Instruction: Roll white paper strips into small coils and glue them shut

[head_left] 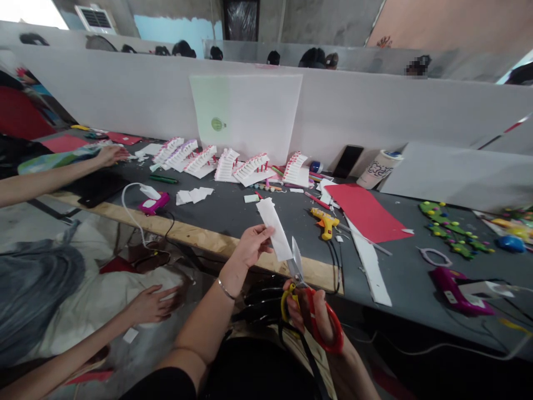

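Observation:
My left hand (251, 245) pinches a white paper strip (275, 229) between thumb and fingers, over the table's front edge. My right hand (312, 311) grips scissors (296, 261) with one red and one yellow handle loop. Their blades are spread apart at the lower end of the strip; whether they touch the paper I cannot tell. Beyond the strip lie a small pale green block (251, 198) and several white stair-like paper models (227, 165) with red or purple edges. A yellow glue gun (325, 223) rests to the right of the strip.
A red sheet (370, 211), a long white strip (370, 266), a cup (380, 169) and a phone (348, 161) are at the right. Another person's hands, one over the table (113, 155) and one lower (154, 304), are at my left. A white partition (353, 111) stands behind.

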`<move>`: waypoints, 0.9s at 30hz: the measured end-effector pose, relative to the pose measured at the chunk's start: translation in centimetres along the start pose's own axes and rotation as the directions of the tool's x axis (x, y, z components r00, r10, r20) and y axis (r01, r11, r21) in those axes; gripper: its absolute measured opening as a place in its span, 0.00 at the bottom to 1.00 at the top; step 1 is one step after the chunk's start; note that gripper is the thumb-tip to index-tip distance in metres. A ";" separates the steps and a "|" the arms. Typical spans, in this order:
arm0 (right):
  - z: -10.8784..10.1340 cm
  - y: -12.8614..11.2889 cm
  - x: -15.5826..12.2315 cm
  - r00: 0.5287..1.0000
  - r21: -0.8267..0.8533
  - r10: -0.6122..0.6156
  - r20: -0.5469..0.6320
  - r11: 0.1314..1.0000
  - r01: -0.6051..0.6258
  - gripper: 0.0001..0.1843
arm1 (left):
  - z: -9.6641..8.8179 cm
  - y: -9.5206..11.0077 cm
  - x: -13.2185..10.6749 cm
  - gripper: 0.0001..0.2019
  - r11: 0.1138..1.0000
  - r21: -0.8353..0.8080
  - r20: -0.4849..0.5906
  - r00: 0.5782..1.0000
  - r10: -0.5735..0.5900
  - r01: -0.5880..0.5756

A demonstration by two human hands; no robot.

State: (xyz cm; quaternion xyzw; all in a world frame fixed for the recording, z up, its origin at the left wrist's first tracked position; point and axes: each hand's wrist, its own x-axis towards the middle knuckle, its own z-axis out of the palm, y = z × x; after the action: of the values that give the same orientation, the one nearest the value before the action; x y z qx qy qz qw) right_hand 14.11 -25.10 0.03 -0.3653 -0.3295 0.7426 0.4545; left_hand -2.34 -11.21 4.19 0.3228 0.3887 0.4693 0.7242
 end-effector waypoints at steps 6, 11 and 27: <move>0.6 -0.2 -0.2 1.000 -0.017 -0.011 -0.016 1.000 0.011 0.33 | 0.0 0.1 -0.1 0.24 1.000 0.003 0.004 1.000 0.014 -0.014; 0.6 -0.1 -0.2 0.999 -0.068 -0.017 -0.040 0.998 0.014 0.34 | -0.1 0.2 -0.1 0.23 1.000 0.011 0.005 1.000 0.010 -0.010; -0.3 0.1 0.4 0.995 -0.121 -0.093 0.020 0.988 0.094 0.30 | 0.7 -0.2 -0.7 0.19 0.997 0.076 0.085 0.996 -0.002 -0.004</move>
State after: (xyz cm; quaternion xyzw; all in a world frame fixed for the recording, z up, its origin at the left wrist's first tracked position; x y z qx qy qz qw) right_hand 14.18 -24.71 -0.28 -0.3713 -0.3942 0.7014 0.4634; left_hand -1.80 -12.02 4.56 0.3699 0.3748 0.4404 0.7272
